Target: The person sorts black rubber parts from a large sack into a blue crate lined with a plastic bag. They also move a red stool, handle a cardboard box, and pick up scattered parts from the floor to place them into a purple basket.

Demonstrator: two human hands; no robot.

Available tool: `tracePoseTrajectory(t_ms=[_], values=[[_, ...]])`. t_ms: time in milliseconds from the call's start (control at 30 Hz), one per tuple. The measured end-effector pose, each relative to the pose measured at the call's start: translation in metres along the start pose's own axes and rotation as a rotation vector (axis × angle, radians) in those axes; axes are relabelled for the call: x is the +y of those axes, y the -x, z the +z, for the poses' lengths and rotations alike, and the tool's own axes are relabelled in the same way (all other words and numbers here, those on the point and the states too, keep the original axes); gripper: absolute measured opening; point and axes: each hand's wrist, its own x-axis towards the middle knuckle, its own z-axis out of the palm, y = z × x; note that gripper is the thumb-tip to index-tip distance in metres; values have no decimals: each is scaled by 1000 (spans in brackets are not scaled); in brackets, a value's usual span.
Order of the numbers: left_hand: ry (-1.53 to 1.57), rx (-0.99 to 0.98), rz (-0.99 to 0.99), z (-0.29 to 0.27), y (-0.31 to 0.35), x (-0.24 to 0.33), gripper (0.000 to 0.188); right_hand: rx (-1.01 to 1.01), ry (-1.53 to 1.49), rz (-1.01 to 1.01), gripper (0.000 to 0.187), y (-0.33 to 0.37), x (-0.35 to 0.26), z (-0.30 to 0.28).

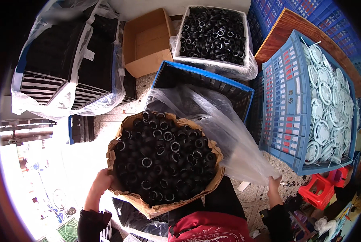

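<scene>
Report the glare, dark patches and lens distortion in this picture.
All from the head view: bright light whites out the lower left; the black slatted crates wrapped in clear plastic sink into shadow; the brown wooden board bows near the dark round rim; the translucent plastic sheet in the right hand catches a pale sheen.

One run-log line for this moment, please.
left hand: gripping cardboard box edge | right hand: gripping plastic sheet | box: filled with black rings | sheet: extends to blue-rimmed crate
</scene>
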Motion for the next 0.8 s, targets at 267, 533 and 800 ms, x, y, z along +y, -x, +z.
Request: tracePoseTrajectory(t_ms=[267, 533, 800], values=[[-29, 32, -27, 1, 4, 3, 24, -577, 756, -1180, 38, 55, -178, 150], [27, 51, -70, -3, 4, -20, 22, -381, 881, -568, 65, -83, -151, 223], [-10, 73, -106, 5, 14, -1, 23, -452, 495, -800, 37, -40, -219, 209]])
